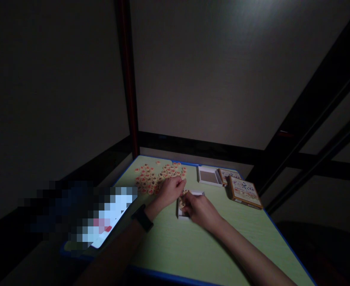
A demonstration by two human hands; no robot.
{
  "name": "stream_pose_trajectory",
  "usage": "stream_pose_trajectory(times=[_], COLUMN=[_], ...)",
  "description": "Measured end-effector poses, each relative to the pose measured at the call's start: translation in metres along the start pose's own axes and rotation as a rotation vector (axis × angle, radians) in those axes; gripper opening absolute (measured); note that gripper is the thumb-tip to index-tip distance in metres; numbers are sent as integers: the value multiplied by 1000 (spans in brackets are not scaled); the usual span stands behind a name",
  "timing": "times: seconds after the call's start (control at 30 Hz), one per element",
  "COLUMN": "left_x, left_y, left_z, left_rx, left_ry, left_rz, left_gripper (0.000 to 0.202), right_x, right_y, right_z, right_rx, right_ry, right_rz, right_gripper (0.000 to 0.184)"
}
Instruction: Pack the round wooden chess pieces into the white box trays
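Note:
Round wooden Chinese chess pieces [151, 180] with red or black characters lie spread over the far left of the table. My left hand [171, 190], a dark band on its wrist, is curled closed at the right edge of that spread; whatever its fingers hold is hidden. To its right, a small white open box [180, 215] stands on the table, partly covered by my right hand [201, 208]. The thumb and fingers of that hand close on a Chinese chess piece [182, 203] at the box's left side. More pieces show by the box's far edge.
A second white box tray [201, 179] lies at the far right, beside two printed boxes [245, 191]. A lit, blurred-out screen [115, 216] lies along the left edge. The green table [175, 246] has a blue rim, with walls behind and left.

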State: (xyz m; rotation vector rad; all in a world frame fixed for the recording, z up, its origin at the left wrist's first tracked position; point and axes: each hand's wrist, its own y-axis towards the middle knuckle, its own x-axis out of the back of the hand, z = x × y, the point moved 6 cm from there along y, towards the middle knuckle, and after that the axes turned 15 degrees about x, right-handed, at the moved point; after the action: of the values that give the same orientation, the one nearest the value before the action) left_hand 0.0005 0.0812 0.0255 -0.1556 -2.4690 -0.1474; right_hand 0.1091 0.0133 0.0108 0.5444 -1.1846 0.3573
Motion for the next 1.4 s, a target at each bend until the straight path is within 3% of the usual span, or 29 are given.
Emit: stream_pose_trajectory(times=[0.27, 0.5, 0.63, 0.77, 0.9, 1.03, 1.2, 1.4], left_x=[0, 2, 1, 4, 23, 54, 91, 103], left_y=[0, 0, 0, -2, -1, 5, 12, 29], left_z=[0, 0, 1, 0, 2, 12, 22, 46], left_rx=[15, 12, 35, 2, -67, -34, -24, -29], left_ry=[0, 41, 104, 242, 448, 658, 799, 922], left_rz=[0, -38, -77, -108, -145, -97, -44, 76], left_gripper=[36, 36, 33, 26, 20, 28, 29, 26], right_x=[-2, 16, 24, 28, 31, 34, 31, 19], right_y=[0, 0, 2, 3, 0, -4, -3, 2], right_z=[0, -1, -15, -47, -78, -92, -91, -80], right_rx=[30, 27, 30, -75, -177, -199, -188, -131], right_ry=[32, 232, 456, 556, 514, 439, 403, 352], right_rz=[-6, -87, -200, -420, -608, -690, -663, -577], right_gripper=[18, 23, 22, 18, 17, 19, 22, 25])
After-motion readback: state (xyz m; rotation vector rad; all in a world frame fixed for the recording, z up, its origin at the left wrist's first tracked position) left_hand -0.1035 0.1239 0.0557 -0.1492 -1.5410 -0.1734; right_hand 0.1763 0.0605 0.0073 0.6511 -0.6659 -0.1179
